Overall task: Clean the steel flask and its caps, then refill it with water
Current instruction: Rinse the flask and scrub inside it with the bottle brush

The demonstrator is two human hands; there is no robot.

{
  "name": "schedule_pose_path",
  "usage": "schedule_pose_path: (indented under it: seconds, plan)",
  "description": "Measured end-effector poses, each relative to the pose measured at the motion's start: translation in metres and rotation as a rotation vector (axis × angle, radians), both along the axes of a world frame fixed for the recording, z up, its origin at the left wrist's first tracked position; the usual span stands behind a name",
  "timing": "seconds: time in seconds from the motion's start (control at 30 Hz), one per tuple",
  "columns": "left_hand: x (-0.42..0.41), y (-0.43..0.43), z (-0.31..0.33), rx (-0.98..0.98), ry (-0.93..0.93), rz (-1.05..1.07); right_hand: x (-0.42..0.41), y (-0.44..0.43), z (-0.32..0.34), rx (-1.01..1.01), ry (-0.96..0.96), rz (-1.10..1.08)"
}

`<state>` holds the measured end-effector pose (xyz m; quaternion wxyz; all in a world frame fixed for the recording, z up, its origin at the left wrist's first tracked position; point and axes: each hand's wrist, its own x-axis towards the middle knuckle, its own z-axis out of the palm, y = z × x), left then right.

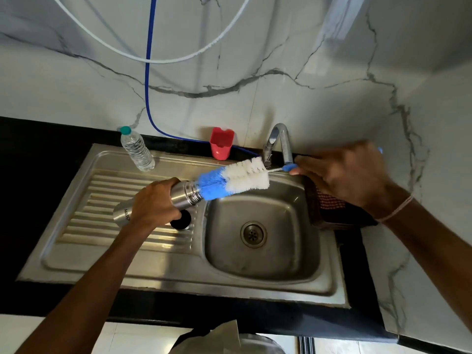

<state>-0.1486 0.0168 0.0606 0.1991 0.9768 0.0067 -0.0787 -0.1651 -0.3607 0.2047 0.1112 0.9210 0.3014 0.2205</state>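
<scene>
Nearest the lens, the left forearm (89,282) rises from the lower left corner to the left hand (155,203) above the ribbed drainboard (84,200). The fingers of this hand are curled tight round the middle of the steel flask (185,194). The flask lies tilted: its base shows to the left of and below the fingers, and its threaded neck projects past them to the right, toward the basin (260,256). A black cap (182,223) rests on the drainboard directly beneath the hand.

A plastic water bottle (138,150) stands at the rear edge of the drainboard. A bottle brush (237,180), blue bristles then white, has its blue tip in the flask mouth; most of the bristle head remains outside. A red holder (221,143) stands behind it, against the wall, with the tap (281,141) to its right.

The right hand (342,172), blurred, holds the brush's blue handle, fingers closed round it and the fingertips nearest the bristles.
</scene>
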Motion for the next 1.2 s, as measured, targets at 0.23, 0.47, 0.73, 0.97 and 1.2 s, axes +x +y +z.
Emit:
schedule_pose_path:
  seconds: [0.23,0.47,0.73,0.97,1.2]
  plan:
    - [0.004,0.006,0.004,-0.173,-0.037,0.188,-0.050,0.001,-0.055,0.354,-0.012,-0.139]
    - [0.007,-0.009,0.011,-0.105,-0.009,0.189,-0.074,0.000,-0.078,0.432,0.080,-0.282]
    - [0.007,-0.024,0.011,0.180,0.003,0.015,-0.054,-0.011,-0.032,0.122,-0.084,-0.124]
    - [0.008,-0.029,0.010,0.212,0.035,-0.077,-0.015,0.001,0.031,-0.094,-0.115,0.015]
    - [0.008,-0.030,0.014,0.141,0.064,-0.044,0.014,0.016,0.066,-0.209,-0.171,0.026]
